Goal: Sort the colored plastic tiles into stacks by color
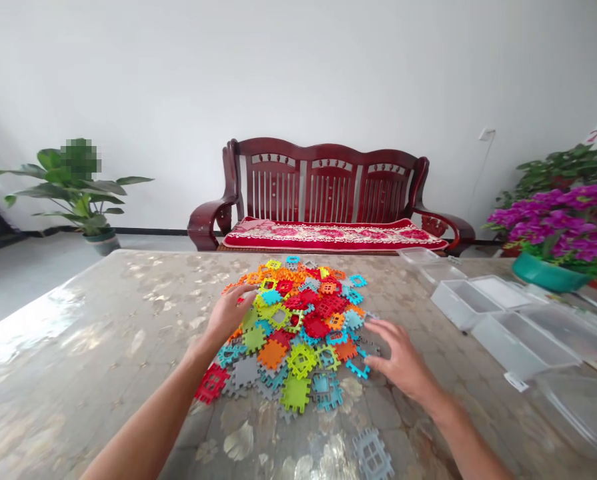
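Note:
A broad heap of interlocking plastic tiles (pixel 315 327) in red, orange, green, blue and grey lies on the table, some solid and some with window cut-outs. At its left side my left hand (pixel 231 308) reaches over the edge, fingers stretched toward the pile; I cannot tell whether it touches a tile. My right hand (pixel 395 350) is at the right edge, thumb and fingers apart, close to a blue frame tile (pixel 358 369). Neither hand shows anything held. A grey window tile (pixel 373 455) lies apart from the heap, near the front.
The table (pixel 143 333) has a glossy patterned cover. On the right stand clear plastic boxes (pixel 508 340) and a lid (pixel 578 407), with purple flowers in a teal pot (pixel 548 272) behind. A wooden bench (pixel 328 190) is beyond the table, a potted plant (pixel 101 241) at left.

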`<state>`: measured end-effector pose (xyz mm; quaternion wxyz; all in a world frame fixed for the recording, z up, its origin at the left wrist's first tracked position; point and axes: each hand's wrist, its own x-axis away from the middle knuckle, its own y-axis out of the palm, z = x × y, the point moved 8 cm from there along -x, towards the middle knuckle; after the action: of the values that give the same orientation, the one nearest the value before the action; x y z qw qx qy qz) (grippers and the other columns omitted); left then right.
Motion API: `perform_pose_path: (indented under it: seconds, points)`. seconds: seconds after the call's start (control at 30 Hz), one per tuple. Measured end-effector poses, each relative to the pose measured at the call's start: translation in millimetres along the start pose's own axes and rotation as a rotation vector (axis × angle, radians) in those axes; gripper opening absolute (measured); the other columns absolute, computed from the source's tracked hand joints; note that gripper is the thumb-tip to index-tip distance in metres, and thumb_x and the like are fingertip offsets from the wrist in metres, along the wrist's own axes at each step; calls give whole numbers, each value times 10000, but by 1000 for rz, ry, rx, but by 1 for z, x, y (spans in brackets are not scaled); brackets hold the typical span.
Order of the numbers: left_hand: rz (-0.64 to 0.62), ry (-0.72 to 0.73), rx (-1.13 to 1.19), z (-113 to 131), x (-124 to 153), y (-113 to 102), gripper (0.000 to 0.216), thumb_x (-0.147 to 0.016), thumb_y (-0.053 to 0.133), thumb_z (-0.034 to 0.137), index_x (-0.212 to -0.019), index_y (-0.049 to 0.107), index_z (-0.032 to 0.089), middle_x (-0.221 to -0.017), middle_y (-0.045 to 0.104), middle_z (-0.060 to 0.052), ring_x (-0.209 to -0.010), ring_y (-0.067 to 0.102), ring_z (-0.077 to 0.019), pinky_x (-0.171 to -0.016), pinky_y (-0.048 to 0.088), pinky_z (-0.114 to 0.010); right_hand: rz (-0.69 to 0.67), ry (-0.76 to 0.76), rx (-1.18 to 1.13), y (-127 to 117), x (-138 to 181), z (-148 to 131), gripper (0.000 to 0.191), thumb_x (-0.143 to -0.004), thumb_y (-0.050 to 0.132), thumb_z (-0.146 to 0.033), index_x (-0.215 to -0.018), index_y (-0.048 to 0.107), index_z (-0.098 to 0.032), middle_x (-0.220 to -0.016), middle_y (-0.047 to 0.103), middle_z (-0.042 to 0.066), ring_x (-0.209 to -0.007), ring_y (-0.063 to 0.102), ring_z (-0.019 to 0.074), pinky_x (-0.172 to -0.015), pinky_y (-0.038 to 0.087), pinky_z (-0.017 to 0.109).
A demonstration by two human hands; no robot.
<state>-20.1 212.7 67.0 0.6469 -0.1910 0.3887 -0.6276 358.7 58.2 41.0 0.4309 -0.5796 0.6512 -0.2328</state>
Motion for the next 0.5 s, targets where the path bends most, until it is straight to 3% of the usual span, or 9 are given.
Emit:
perform_pose_path:
  seconds: [0.13,0.2,0.27,0.37,0.5]
  points:
    - [-198,204,9,44,47,6,336,-890,533,499,-975,728,239,-1023,726,-41,-934,666,-210,-854,520,-329,-178,-46,-43,9,24,-48,638,-745,744,-358,-1358,574,-305,-1375,557,81,-1263,511,285,-1045,454,433]
    - [-342,350,-30,69,79,13,296,-877,589,469,-1061,711,272,-1053,713,-26,-979,653,-206,-886,512,-336,-267,-128,-12,22,30,-77,797,-671,818,-367,-1408,520,-309,-1411,530,76,-1283,486,289,-1079,429,440]
    - [-464,494,-123,88,109,20,487,-781,719,472,-1231,647,302,-1186,674,-42,-1093,619,-242,-943,499,-372,-331,-194,46,37,30,-98,945,-607,864,-397,-1457,461,-308,-1467,484,84,-1319,449,319,-1098,410,478]
    - [-580,607,-321,98,138,31,839,-616,853,485,-1379,536,336,-1351,585,-74,-1208,560,-310,-997,479,-446,-390,-277,140,58,24,-114,985,-636,848,-422,-1502,392,-309,-1531,423,101,-1365,403,359,-1090,404,536]
    - [-575,649,-503,98,149,44,800,-720,795,401,-1441,456,334,-1494,478,-94,-1343,466,-328,-1048,445,-448,-435,-404,207,73,18,-125,808,-763,743,-407,-1486,419,-245,-1492,472,134,-1328,459,332,-1066,437,490]
